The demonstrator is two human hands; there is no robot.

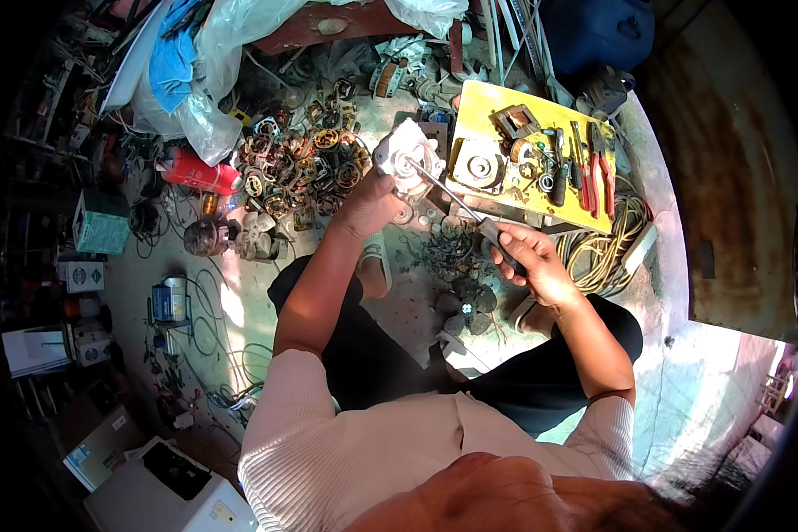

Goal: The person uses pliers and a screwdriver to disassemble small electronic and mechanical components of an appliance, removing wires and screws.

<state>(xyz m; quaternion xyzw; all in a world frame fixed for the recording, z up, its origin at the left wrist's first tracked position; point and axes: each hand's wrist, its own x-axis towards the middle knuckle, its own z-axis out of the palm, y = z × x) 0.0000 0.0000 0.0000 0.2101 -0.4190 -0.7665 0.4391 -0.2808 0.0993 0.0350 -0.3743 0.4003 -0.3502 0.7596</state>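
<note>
My left hand (371,204) is raised in front of me, its fingers closed round a pale metal motor end cover (408,146) with a round centre. Wrapped in my right hand (537,266) is a screwdriver (490,232) with a dark handle. Its long shaft slants up to the left, and the tip meets the cover near its middle; I cannot tell whether it sits in a screw. Just right of the cover stands a yellow board (477,108). On it lie a second metal housing with rings (479,167), red-handled pliers (607,182) and a black-handled tool (559,182).
A heap of motor coils and rings (303,160) covers the floor at far left, beside a red container (199,171). Coiled cable (607,257) lies right of the board. A blue jerrycan (598,35) stands behind; a rusty metal sheet (740,177) leans at right.
</note>
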